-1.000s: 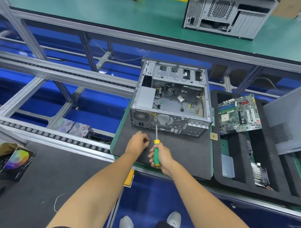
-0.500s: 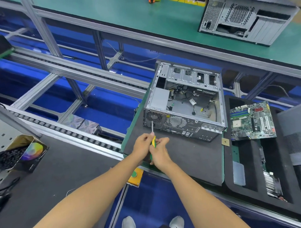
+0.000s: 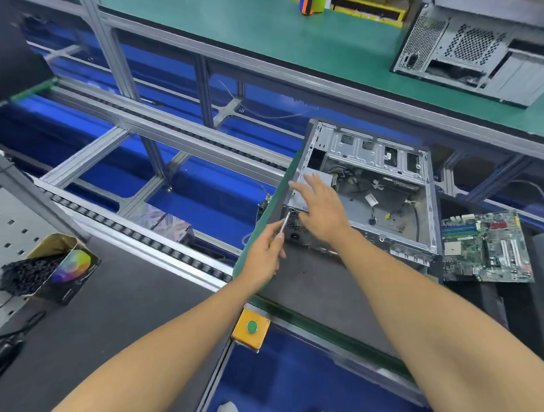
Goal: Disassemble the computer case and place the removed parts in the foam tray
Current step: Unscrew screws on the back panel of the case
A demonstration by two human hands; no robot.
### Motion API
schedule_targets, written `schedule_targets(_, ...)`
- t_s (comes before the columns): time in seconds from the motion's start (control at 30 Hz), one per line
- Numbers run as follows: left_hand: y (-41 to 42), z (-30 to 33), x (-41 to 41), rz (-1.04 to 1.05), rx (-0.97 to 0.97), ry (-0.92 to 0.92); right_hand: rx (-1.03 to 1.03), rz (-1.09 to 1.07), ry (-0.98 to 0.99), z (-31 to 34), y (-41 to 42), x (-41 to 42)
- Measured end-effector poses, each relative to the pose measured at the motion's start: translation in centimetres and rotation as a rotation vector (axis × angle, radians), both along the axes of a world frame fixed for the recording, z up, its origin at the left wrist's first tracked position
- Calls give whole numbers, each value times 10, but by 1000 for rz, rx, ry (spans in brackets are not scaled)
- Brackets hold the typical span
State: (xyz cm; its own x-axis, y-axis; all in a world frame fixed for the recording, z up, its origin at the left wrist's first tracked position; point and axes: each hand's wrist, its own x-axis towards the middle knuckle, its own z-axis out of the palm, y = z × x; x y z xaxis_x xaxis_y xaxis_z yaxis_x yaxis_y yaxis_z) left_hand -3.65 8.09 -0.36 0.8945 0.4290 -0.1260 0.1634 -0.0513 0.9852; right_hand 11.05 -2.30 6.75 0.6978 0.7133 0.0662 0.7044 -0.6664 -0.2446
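L hand [image 3: 264, 252] holding screwdriver [image 3: 285, 223], R hand [image 3: 321, 208] spread over open case [image 3: 378, 186]

A factory assembly line: aluminium-framed roller conveyor rails [image 3: 136, 232] run diagonally over a bright blue floor [image 3: 208, 189]. Beyond them stretches a long green-topped worktop [image 3: 258, 30] edged in grey metal. A yellow box with a green push button [image 3: 252, 327] hangs at the near worktop's front edge. Even overhead light, no windows visible.
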Motion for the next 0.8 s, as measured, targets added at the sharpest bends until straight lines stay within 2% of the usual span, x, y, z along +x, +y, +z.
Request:
schedule_targets(0.17,4,-4,6,-36,98,-20,-115,77,-2,-10,-1,10)
schedule_targets(0.8,7,0,7,-116,134,34,-51,87,16,-11,-2,12)
